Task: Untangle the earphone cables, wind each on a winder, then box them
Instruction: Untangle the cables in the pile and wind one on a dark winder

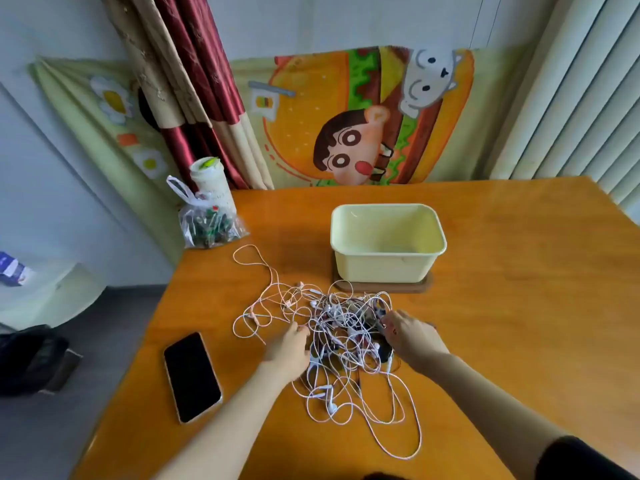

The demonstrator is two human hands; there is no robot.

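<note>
- The wooden table (502, 323) carries everything. The person reaches in from its near edge with both forearms.
- The cream box (388, 244) stands open and empty toward the far edge, on a brown mat (420, 288). It lies straight beyond the hands, slightly nearer the right one.
- The tangle (343, 330) of white, pink and dark earphone cables lies mid-table, between the hands and just short of the mat.
  - Its long axis runs from a pink loop (247, 252) reaching toward the far-left corner down to a white loop trailing toward the near edge.
  - The dense knot sits between the two hands, so any pull apart would work across that axis.
- The phone (192, 377) lies face up near the left edge, beside the left forearm and clear of the cables.
- The right hand (412, 336) is at the tangle's right side. Its fingers are curled narrowly into the strands and seem to pinch a few.
- The left hand (289, 346) rests at the tangle's left margin with bent fingertips on the pink strands. I cannot tell whether it grips.
- A knotted plastic bag (207, 225) with small dark and green pieces sits at the far-left corner. These may be the winders, well apart from both hands and nearer the left.
</note>
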